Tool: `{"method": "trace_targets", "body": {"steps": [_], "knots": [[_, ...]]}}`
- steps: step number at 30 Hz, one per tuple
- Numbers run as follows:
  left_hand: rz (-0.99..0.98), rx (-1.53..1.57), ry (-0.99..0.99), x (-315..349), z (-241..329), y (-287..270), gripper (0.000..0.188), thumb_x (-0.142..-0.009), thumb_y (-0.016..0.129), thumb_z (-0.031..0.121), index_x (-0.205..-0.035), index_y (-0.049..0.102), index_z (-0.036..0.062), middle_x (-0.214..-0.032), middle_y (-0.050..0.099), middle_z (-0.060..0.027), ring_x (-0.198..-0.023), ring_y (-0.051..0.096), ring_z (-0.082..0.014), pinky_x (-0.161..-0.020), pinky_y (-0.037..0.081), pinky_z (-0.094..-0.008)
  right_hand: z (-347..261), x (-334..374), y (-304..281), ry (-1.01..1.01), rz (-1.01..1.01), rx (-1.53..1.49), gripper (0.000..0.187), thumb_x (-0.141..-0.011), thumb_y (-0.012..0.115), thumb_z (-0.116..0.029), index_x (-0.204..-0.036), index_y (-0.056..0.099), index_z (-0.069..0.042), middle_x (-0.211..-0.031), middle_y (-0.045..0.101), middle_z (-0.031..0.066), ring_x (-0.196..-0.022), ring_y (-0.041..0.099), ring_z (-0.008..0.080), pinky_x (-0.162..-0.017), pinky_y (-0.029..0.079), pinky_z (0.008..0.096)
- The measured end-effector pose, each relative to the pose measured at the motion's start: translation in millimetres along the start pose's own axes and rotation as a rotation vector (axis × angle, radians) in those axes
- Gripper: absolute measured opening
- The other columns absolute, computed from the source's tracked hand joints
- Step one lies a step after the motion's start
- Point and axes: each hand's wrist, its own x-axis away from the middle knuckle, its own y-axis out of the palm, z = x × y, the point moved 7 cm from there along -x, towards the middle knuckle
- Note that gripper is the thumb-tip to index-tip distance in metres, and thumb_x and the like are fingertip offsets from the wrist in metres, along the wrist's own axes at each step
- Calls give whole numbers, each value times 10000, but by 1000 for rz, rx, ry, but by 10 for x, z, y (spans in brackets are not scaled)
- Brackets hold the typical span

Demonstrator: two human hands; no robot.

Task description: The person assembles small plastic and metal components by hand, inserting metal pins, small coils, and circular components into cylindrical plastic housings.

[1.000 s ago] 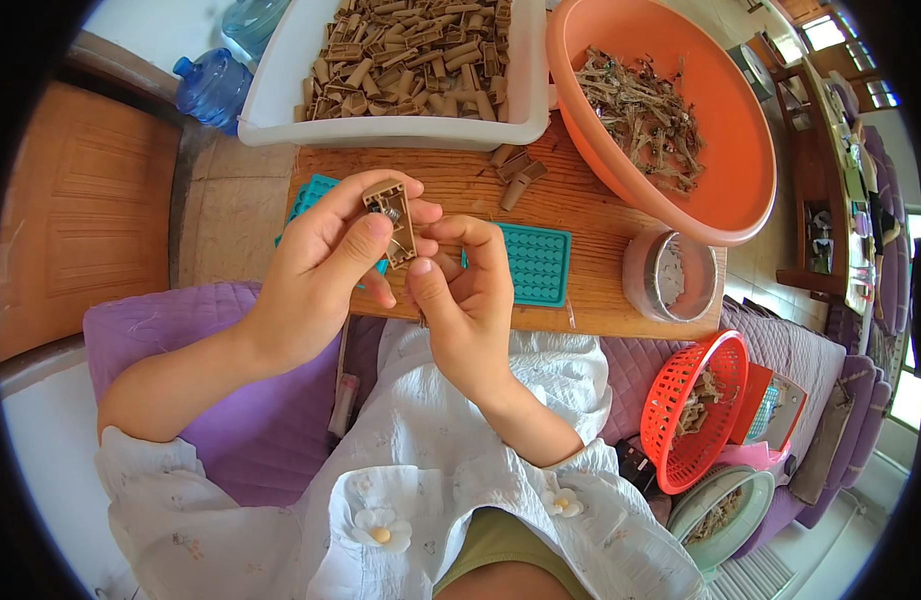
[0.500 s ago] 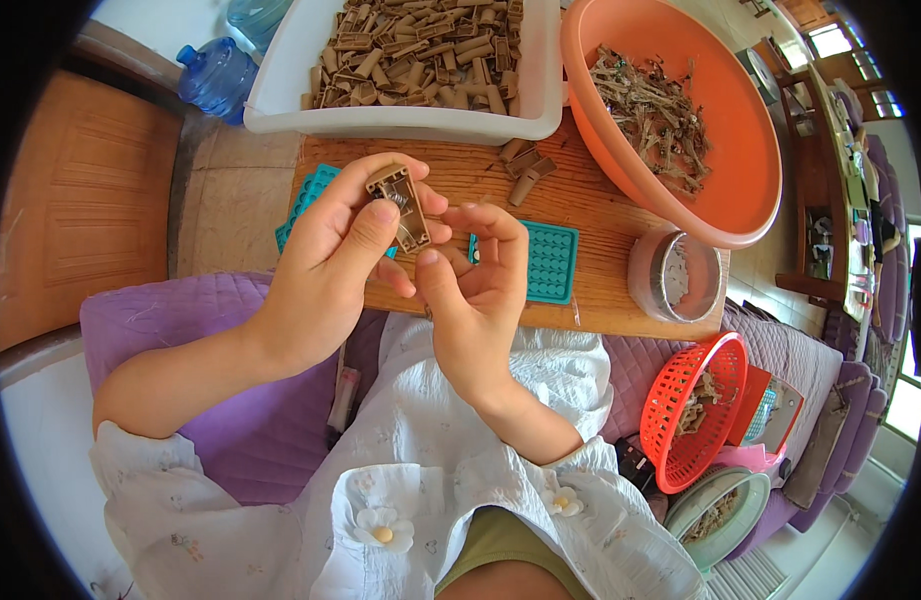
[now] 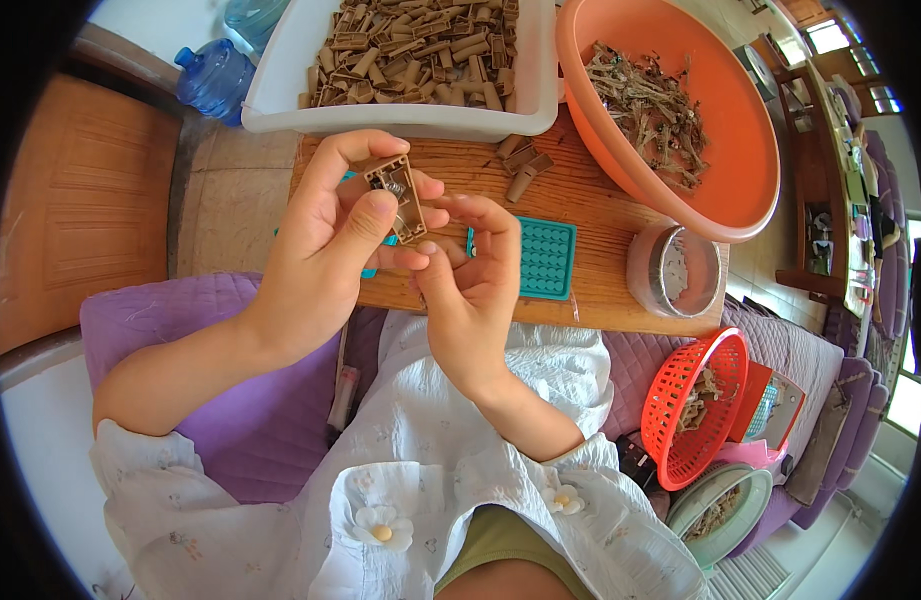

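Note:
My left hand (image 3: pixel 315 245) grips a small brown plastic casing (image 3: pixel 411 222) between thumb and fingers, its hollow side facing up toward me. A coiled metal spring (image 3: pixel 392 187) sits inside the casing, close to my left thumb tip. Just right of the casing is my right hand (image 3: pixel 473 290), thumb and fingers curled together near its lower end. Whatever those fingertips hold, if anything, is too small to make out. Beneath the hands, teal trays with rows of round pockets lie on the wooden table; the right-hand tray (image 3: pixel 547 259) shows best, while the left one is mostly covered.
A white tub (image 3: pixel 400 122) full of brown casings stands at the table's far side, with several loose casings (image 3: pixel 525 170) nearby. Right of it are an orange basin (image 3: pixel 735 130) holding tangled parts and a clear round container (image 3: pixel 652 275). A red basket (image 3: pixel 665 420) rests lower right.
My left hand has shifted slightly up and left, tilting the casing a little. The right hand has moved slightly left, staying close to the casing.

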Motion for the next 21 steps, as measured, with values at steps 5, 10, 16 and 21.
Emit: {"method": "trace_targets", "body": {"steps": [5, 10, 16, 21], "knots": [[21, 69, -74, -11, -49, -25, 277, -891, 383, 182, -1147, 328, 90, -1032, 505, -122, -932, 544, -187, -708, 509, -272, 53, -26, 56, 129, -87, -34, 337, -792, 404, 100, -1101, 326, -12, -1066, 411, 79, -785, 522, 103, -614, 427, 192], [22, 297, -221, -40, -138, -42, 305, -892, 380, 195, -1172, 319, 91, -1024, 510, -115, -936, 547, -205, -742, 501, -292, 41, -52, 5, 45, -158, 128, 369, -787, 431, 75, -1124, 326, -31, -1093, 429, 103, -896, 494, 112, -703, 423, 221], [63, 160, -253, 5, -198, -33, 306, -886, 401, 209, -1158, 359, 72, -1016, 527, -104, -963, 533, -184, -781, 471, -282, -91, -97, -25, -35, -155, 96, 464, -721, 469, 99, -1143, 317, -19, -1101, 456, 144, -970, 507, 196, -832, 426, 304], [-26, -30, -124, 76, -166, 57, 258, -861, 447, 84, -1111, 429, 22, -977, 551, -86, -924, 517, -123, -775, 439, -239, 9, -88, -5, 71, -119, 53, 475, -711, 508, 78, -1136, 323, -24, -1014, 510, 127, -955, 520, 187, -817, 437, 298]]}}
